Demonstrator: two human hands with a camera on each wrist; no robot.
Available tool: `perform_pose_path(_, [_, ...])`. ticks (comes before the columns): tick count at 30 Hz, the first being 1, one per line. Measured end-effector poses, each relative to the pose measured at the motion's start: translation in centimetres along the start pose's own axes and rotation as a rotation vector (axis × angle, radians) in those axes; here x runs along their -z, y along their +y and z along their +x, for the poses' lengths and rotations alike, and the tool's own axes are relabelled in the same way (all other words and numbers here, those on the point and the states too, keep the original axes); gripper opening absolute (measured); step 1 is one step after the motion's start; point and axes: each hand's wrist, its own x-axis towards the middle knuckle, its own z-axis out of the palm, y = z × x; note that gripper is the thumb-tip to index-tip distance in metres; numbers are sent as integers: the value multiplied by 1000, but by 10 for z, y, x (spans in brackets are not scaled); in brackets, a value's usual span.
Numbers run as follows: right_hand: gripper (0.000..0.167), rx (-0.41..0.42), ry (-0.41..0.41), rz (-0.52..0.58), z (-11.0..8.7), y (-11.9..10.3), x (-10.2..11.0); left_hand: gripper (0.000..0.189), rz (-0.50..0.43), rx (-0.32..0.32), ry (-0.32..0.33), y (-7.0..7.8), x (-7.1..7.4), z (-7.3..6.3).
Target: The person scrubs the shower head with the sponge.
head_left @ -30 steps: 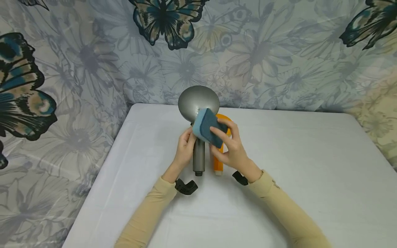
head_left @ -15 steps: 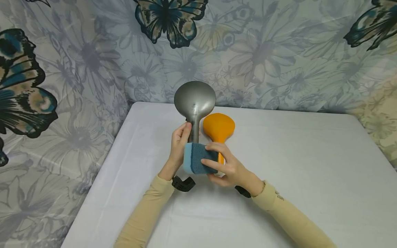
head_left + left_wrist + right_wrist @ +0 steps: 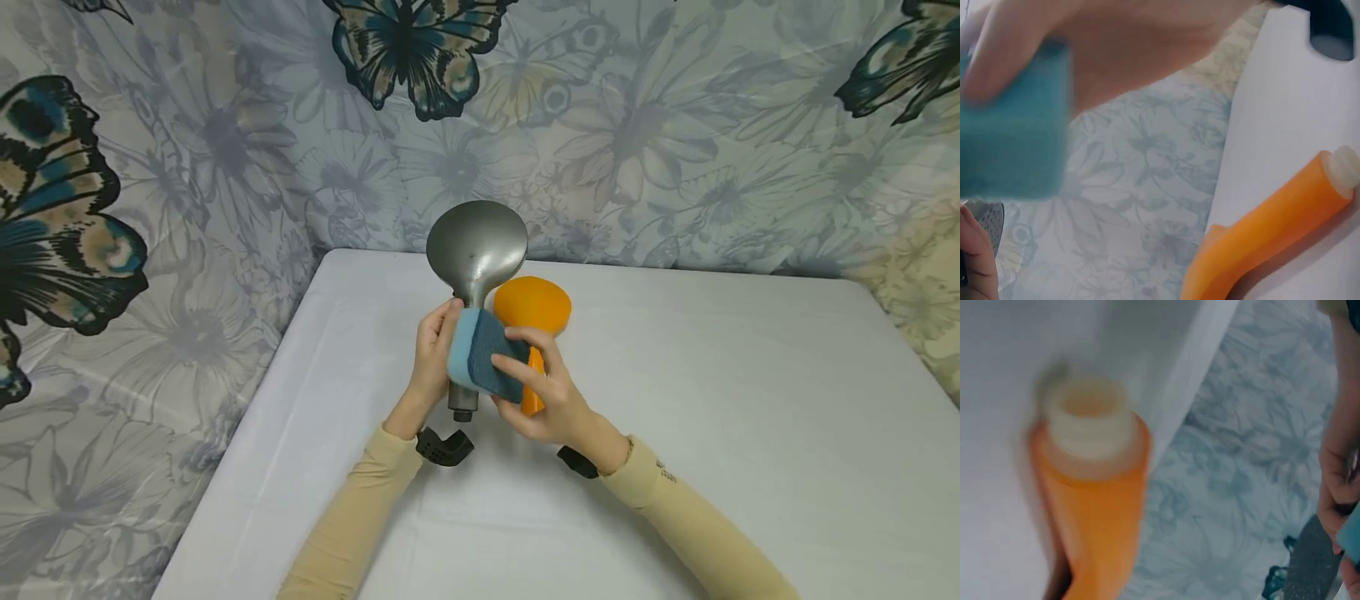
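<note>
My left hand grips the neck of a grey hand shower head, its round back facing up and its handle pointing toward me. The dotted spray face of that shower head shows in part in the left wrist view. My right hand holds a two-tone blue sponge, light foam side against the handle, fingers spread over the darker scouring side. The sponge hides much of the handle. Right behind my right hand, an orange shower head lies on the table; its pale threaded end shows in the right wrist view.
A white-covered table spreads out under both hands. Behind and to the left hang patterned cloths with flowers and butterflies. Black wrist mounts stick out below the wrists.
The sponge in my right hand slid from the neck down to the handle's lower end, then partway back up. My left hand still holds the grey shower head, shifted slightly. The orange one stays put.
</note>
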Motion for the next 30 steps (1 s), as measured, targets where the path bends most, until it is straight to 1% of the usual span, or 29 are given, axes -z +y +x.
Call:
perform_pose_path(2, [36,62,-6,61,-4,-2,-1,31,-43,2,3,1,-1,1])
perform_pose_path(3, [35,77,-5,82,-5,-2,-1,31,-56,-3,6,1,-1,2])
perform_pose_path(5, [33,73,22,87,-6,1,-3,29,-69,-5,9,0,-3,2])
perform_pose_path(7, [31,25,70,56,-4,6,-5,28,-45,-10,5,-2,-4,1])
perform_pose_path(11, [29,-99,173,-68,4,15,-6,31,43,-29,-2,-4,-8,-2])
perform_pose_path(16, [33,-228,295,-203,18,26,0,37,111,-51,-30,-5,-12,-2])
perform_pose_path(19, [37,-284,326,-228,23,30,4,37,126,-37,-24,-7,-12,-3])
perform_pose_path(21, [38,-283,301,-192,23,29,4,39,132,-33,-14,-7,-11,-3])
perform_pose_path(23, [36,-256,242,-127,21,25,2,41,125,-33,5,-7,-10,-3])
perform_pose_path(25, [34,-224,182,-44,16,16,-1,38,105,-27,14,-7,-7,-3])
perform_pose_path(27, [33,-177,123,44,10,7,-4,34,69,-19,16,-8,-5,-2])
perform_pose_path(30, [33,-78,42,148,-1,-7,-7,32,13,27,28,-7,-2,-1])
